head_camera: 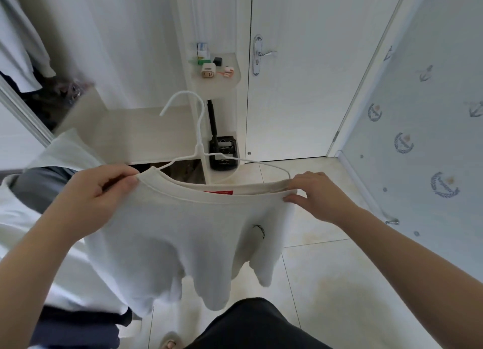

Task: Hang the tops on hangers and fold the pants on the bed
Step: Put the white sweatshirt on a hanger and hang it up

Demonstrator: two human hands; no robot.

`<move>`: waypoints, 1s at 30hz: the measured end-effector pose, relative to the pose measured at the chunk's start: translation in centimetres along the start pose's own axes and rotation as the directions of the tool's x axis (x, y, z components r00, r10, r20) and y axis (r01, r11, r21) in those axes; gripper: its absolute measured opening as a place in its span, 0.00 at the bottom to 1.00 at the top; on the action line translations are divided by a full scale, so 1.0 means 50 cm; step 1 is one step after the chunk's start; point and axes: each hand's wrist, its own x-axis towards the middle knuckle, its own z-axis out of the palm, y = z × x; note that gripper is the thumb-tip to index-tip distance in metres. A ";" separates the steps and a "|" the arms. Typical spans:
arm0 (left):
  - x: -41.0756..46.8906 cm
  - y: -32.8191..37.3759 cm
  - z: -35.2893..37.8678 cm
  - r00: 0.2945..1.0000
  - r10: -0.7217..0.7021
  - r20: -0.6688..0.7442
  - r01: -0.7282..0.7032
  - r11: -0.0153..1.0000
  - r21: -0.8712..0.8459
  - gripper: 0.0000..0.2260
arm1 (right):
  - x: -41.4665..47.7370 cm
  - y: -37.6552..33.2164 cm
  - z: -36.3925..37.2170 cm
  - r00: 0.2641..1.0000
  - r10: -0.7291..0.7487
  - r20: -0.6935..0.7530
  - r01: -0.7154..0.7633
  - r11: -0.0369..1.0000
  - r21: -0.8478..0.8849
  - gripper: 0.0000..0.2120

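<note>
White top point(183, 233) hangs pinched at its collar between both hands' fingers point(130, 181).

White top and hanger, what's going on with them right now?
A person is fitting a white fabric top onto a thin white wire hanger. The left hand pinches one side of the neckline and the right hand grips the other, holding it open. The hanger's two ends dip inside the neckline and its hook sticks up. The top dangles above the pale tiled floor, not yet hung anywhere.
</note>
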 end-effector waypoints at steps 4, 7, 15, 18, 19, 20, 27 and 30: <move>0.005 -0.003 -0.005 0.999 0.015 0.051 -0.018 0.998 0.065 0.12 | 0.013 -0.008 -0.034 0.999 0.036 0.001 -0.036 0.997 0.067 0.09; 0.012 0.013 0.019 0.990 0.082 0.119 -0.098 0.986 0.135 0.10 | 0.029 -0.045 -0.077 0.999 -0.003 0.047 -0.002 0.995 0.102 0.10; 0.046 0.085 0.124 0.993 0.117 0.018 -0.117 0.992 0.036 0.06 | 0.089 -0.245 -0.162 0.962 -0.255 -0.102 0.274 0.868 0.414 0.07; 0.048 0.080 0.100 0.984 0.114 -0.139 -0.131 0.984 -0.119 0.06 | 0.089 -0.230 -0.168 0.888 -0.227 -0.400 0.366 0.875 0.316 0.15; 0.050 0.078 0.090 0.975 0.117 -0.188 -0.147 0.977 -0.154 0.06 | 0.089 -0.211 -0.168 0.866 -0.187 -0.464 0.328 0.912 0.247 0.17; 0.051 0.077 0.081 0.967 0.122 -0.223 -0.165 0.969 -0.185 0.06 | 0.085 -0.194 -0.169 0.874 -0.119 -0.471 0.249 0.942 0.225 0.18; 0.078 0.080 0.092 0.973 0.192 -0.130 -0.211 0.965 -0.155 0.11 | 0.071 -0.143 -0.160 0.971 0.078 -0.224 -0.022 0.971 0.239 0.15; 0.084 0.090 0.102 0.976 0.200 -0.085 -0.211 0.966 -0.151 0.10 | 0.065 -0.152 -0.160 0.967 0.129 -0.220 -0.034 0.920 0.390 0.15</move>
